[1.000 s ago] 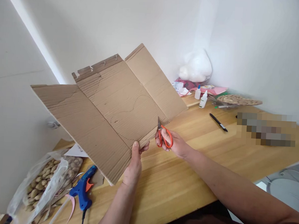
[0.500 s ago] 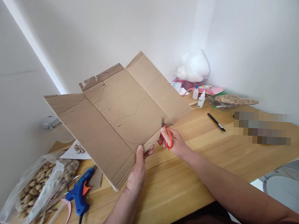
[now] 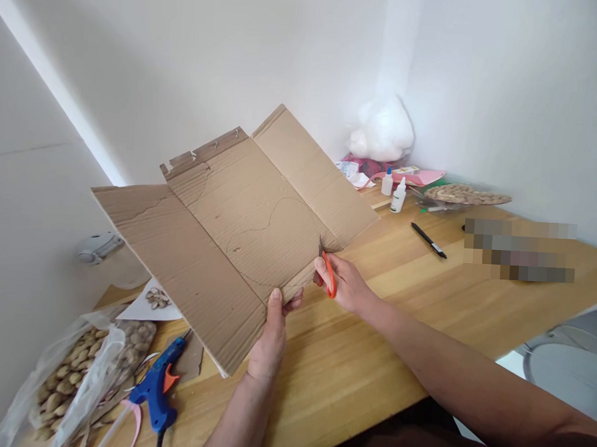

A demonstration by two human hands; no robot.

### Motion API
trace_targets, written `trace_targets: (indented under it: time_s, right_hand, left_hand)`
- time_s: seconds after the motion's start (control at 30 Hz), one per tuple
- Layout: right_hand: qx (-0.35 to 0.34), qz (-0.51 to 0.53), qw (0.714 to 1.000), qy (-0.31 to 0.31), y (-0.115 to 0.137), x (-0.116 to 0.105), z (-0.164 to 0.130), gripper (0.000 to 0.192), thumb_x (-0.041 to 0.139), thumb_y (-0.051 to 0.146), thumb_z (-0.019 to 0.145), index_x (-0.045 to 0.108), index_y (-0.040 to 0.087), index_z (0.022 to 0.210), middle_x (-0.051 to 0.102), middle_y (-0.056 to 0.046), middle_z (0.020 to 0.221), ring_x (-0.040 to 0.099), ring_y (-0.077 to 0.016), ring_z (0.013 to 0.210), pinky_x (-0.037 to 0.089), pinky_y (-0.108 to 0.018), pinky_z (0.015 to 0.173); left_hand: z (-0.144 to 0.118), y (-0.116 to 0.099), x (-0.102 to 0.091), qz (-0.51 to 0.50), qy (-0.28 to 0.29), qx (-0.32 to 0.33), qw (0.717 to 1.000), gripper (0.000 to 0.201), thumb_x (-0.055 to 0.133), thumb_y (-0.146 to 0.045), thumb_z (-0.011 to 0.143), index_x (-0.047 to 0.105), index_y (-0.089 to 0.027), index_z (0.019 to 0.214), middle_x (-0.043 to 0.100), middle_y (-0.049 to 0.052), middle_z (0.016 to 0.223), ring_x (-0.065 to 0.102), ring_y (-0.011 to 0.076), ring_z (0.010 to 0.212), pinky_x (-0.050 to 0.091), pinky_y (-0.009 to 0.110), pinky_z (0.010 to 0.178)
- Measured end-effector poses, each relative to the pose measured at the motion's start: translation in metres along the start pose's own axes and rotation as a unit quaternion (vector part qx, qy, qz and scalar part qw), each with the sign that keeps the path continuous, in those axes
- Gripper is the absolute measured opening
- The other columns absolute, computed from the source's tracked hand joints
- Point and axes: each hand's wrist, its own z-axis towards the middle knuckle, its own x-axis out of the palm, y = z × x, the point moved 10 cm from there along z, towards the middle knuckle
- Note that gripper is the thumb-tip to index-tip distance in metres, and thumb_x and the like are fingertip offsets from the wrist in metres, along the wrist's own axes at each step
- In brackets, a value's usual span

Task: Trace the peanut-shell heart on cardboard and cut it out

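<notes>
Cardboard [image 3: 238, 227]: one flattened sheet, held tilted above the bench [image 3: 372, 347] at centre frame. A faint pencilled curve runs across its middle panel.

Step in hand, by my judgement: cutting in from the lower right edge toward that curve. The next move calls for steering the blades along the line while I turn the sheet to meet them.

Left hand [image 3: 271, 332]: my grip is clamped on the sheet's lower edge, thumb on top, fingers beneath.

Right hand [image 3: 345, 283]: my grip is closed through the orange handles of the scissors [image 3: 327, 270]. The blades sit at the sheet's edge, nearly together; I cannot tell how deep they bite.

Lower left of frame: a blue glue gun [image 3: 157, 389] lies on the bench, a bag of shells [image 3: 75, 372] beside it.

Upper right: a pen [image 3: 429, 240], well apart from the work.
</notes>
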Motion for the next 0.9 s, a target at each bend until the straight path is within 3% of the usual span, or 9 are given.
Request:
trace_targets:
  time_s: [0.2,0.57,0.9]
  right_hand:
    - [-0.021,-0.037,0.999,-0.008,0.0053,-0.0019,0.0008,0.048,0.040,0.063,0.096,0.050,0.021,0.076,0.058,0.000,0.068,0.053,-0.0148,0.064,0.040,-0.027,0.062]
    - [0.001,0.056,0.998,-0.018,0.0018,-0.0012,-0.0016,0.048,0.045,0.064,0.094,0.049,0.021,0.073,0.055,0.001,0.062,0.050,-0.0128,0.058,0.039,-0.026,0.055]
    - [0.005,0.047,0.998,-0.032,0.0038,-0.0024,-0.0035,0.048,0.046,0.065,0.093,0.047,0.022,0.072,0.053,0.002,0.059,0.050,-0.0126,0.055,0.039,-0.026,0.054]
  left_hand:
    - [0.0014,-0.0052,0.0000,0.035,0.009,0.020,0.999,0.048,0.060,-0.056,0.087,0.074,-0.014,0.106,0.077,0.011,0.101,0.073,0.0232,0.093,0.056,0.039,0.090]
    - [-0.0008,-0.0012,0.0059,0.038,0.017,0.016,0.999,0.046,0.054,-0.053,0.091,0.075,-0.014,0.105,0.078,0.011,0.100,0.073,0.0236,0.093,0.057,0.039,0.088]
    - [-0.0022,-0.0048,0.0066,0.047,0.016,0.031,0.998,0.050,0.056,-0.056,0.089,0.074,-0.014,0.108,0.077,0.013,0.102,0.073,0.0253,0.095,0.057,0.041,0.088]
